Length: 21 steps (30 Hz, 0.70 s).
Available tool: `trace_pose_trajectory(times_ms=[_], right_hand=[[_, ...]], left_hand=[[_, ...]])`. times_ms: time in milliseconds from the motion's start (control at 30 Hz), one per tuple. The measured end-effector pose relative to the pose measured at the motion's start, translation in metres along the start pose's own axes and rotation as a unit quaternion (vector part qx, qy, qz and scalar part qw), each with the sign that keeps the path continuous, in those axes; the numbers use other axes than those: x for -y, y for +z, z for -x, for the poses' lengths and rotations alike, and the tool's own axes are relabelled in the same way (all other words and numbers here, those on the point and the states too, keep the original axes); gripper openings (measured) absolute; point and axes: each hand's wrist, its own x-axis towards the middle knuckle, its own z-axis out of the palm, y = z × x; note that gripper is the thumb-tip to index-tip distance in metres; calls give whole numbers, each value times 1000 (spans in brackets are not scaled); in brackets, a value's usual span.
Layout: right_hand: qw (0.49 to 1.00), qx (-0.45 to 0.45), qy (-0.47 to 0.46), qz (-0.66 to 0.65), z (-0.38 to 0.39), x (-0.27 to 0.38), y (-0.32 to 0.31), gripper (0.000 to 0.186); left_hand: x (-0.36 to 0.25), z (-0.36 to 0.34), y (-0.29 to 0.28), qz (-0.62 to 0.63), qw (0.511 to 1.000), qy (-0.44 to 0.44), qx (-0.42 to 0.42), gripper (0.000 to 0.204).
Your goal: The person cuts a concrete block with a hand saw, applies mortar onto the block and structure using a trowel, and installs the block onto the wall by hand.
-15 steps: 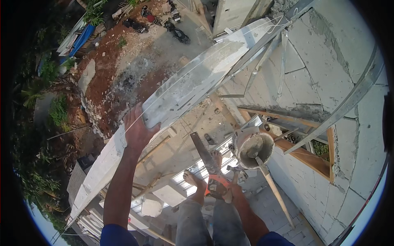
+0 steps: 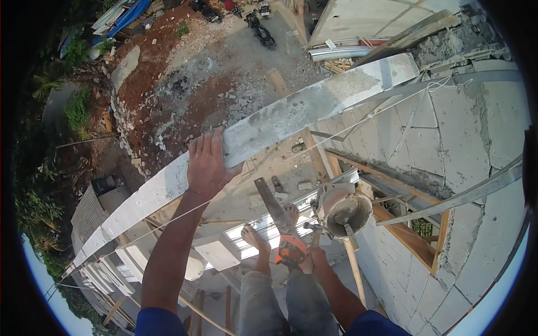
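My left hand (image 2: 207,159) lies over the top of a long pale masonry wall edge (image 2: 280,120), fingers stretched across it and thumb on the near side. A thin string (image 2: 311,149) runs slantwise on the near side of the wall and passes over my left wrist area. Low in front of my knees, my right hand (image 2: 317,259) is closed round the wooden handle of a hammer (image 2: 315,231), its head upward. Right beside it is a handsaw (image 2: 274,210) with an orange handle; whether my fingers also touch it is hidden.
A bucket (image 2: 367,210) of mortar with a wooden-handled tool (image 2: 354,263) stands to the right. My bare feet (image 2: 255,238) are on a pale narrow platform. Wooden frames (image 2: 412,235) and a grey block wall (image 2: 392,280) rise at right. Far below lie rubble and parked motorbikes (image 2: 260,33).
The view has turned, so the wall edge appears lower and flatter. The string now shows on the wall's near side instead of along its top. My left hand stays on the wall.
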Motion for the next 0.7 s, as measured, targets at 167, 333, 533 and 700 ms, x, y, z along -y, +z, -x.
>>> trace_pose_trajectory(times_ms=[167, 333, 533, 700], right_hand=[[998, -16, 1, 65, 3, 8, 10, 15], [998, -16, 16, 56, 4, 14, 16, 14], [996, -12, 16, 83, 0, 16, 14, 12], [997, -9, 10, 77, 0, 13, 12, 10]], left_hand=[[0, -1, 0, -3, 1000, 0, -1, 98], [-1, -2, -2, 2, 1000, 4, -12, 96], [3, -2, 0, 1, 1000, 4, -18, 95], [6, 0, 2, -2, 1000, 1, -21, 96]])
